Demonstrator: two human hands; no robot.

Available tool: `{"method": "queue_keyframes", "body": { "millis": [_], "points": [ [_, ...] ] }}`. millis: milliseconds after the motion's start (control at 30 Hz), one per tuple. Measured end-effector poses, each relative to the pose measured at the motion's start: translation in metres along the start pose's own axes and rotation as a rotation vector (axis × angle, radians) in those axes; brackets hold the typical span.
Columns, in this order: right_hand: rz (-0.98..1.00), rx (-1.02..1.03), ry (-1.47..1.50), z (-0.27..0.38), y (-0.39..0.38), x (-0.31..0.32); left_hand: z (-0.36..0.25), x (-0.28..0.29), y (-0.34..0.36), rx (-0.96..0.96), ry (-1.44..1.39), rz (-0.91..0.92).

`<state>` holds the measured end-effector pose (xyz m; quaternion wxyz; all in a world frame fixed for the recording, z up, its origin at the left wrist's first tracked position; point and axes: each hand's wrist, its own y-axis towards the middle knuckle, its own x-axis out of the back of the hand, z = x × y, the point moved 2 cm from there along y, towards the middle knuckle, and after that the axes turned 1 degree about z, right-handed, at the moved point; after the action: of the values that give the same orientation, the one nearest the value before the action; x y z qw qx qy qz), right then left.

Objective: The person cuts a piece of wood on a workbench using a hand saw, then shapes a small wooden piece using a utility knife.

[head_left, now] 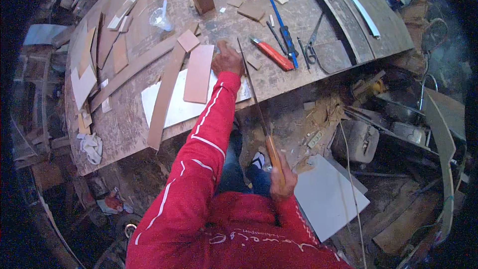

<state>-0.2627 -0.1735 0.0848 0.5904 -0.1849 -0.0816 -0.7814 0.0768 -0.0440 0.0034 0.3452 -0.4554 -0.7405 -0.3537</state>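
My right hand (284, 177) is wrapped round the wooden handle of a handsaw (255, 92). Its thin, dark blade is seen nearly edge-on and reaches up over the table edge, close beside my left hand (228, 61). That left hand is on the worktable with its fingers bent and pressed down; what lies under them is hidden. Just left of it, a pinkish rectangular board (199, 73) lies across a white sheet (167, 97). A long brown strip (168, 97) crosses the same sheet, with a small pinkish square piece (188, 41) at its upper end.
Right of the blade lie a red utility knife (273, 55), a blue bar-shaped tool (285, 32) and scissors (312, 45). A small wooden block (203, 1) and a clear plastic cup (160, 21) stand farther back. Below the worktable (124, 142), a white panel (331, 197) lies among scraps.
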Motion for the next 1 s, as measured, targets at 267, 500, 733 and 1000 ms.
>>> {"method": "queue_keyframes", "body": {
  "millis": [267, 500, 733, 1000],
  "points": [
    [-0.043, 0.089, -0.018, 0.0, 0.043, -0.02, 0.001, -0.002, -0.001, -0.156, -0.17, -0.004],
    [-0.07, 0.047, -0.004, -0.001, 0.002, -0.005, 0.011, -0.012, 0.004, -0.103, -0.115, -0.111],
    [-0.092, 0.137, 0.004, 0.017, 0.05, -0.014, 0.007, -0.011, 0.004, -0.254, -0.195, -0.141],
    [-0.088, 0.079, 0.02, 0.02, 0.0, 0.003, 0.012, -0.012, 0.004, -0.129, -0.136, -0.086]
  ]
}}
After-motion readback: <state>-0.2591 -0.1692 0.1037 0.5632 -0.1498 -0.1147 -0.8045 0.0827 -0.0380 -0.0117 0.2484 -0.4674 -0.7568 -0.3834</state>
